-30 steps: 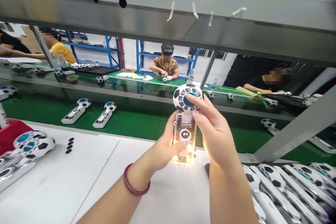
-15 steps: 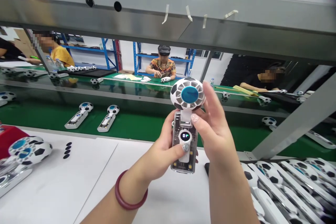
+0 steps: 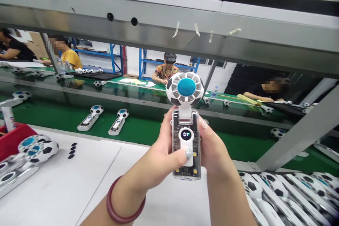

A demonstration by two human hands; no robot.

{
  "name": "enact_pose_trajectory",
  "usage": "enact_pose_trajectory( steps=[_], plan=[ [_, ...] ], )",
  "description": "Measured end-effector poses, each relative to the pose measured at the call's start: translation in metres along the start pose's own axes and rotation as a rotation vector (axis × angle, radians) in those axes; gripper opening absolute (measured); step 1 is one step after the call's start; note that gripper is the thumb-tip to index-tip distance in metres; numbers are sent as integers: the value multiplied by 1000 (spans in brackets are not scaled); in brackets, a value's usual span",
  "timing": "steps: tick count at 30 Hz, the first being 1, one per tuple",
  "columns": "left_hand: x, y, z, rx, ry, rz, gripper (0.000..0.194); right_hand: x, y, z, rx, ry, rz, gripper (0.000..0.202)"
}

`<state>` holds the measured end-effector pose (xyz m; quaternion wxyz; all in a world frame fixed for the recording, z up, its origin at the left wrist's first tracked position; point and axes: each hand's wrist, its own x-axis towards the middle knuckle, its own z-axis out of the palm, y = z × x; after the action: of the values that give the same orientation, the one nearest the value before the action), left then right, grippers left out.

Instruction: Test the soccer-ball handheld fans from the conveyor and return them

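Observation:
A handheld fan [image 3: 186,141] with a round football-patterned head and a clear body stands upright before me, its small display lit with "01". My left hand [image 3: 164,157] is wrapped round the left side of the body, thumb lying on the white button strip under the display. From the other side my right hand [image 3: 213,141] grips the body's upper right edge, thumb near the hinge below the head; its other fingers are hidden behind. The fan's blue centre disc faces me.
Several similar fans [image 3: 275,183] lie in rows at lower right, and a few more [image 3: 39,150] at left beside a red bin [image 3: 16,137]. Fans sit on the green conveyor belt [image 3: 148,127]. A metal shelf beam [image 3: 148,31] crosses above; co-workers sit beyond.
My right hand has come down from beside the fan's head to the side of its body. The head now faces me more squarely. The camera view has shifted.

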<state>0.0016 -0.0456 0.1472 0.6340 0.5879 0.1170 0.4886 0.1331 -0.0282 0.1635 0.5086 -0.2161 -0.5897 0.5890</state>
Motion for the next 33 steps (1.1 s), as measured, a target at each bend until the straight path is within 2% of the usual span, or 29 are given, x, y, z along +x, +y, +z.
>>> enact_pose_trajectory(
  steps=[8, 12, 19, 25, 33],
  plan=[
    [-2, 6, -1, 17, -22, 0, 77, 1, 2, 9, 38, 14, 40, 57],
    [-2, 4, -3, 4, 6, 43, 77, 1, 1, 12, 89, 3, 19, 51],
    [-2, 2, -4, -2, 1, 37, 77, 1, 1, 15, 109, 15, -1, 49],
    [-4, 11, -3, 46, -28, -59, 81, 1, 0, 17, 99, 9, 13, 51],
    [-5, 15, -3, 80, -28, -71, 80, 0, 2, 17, 141, 24, 1, 52]
  ],
)
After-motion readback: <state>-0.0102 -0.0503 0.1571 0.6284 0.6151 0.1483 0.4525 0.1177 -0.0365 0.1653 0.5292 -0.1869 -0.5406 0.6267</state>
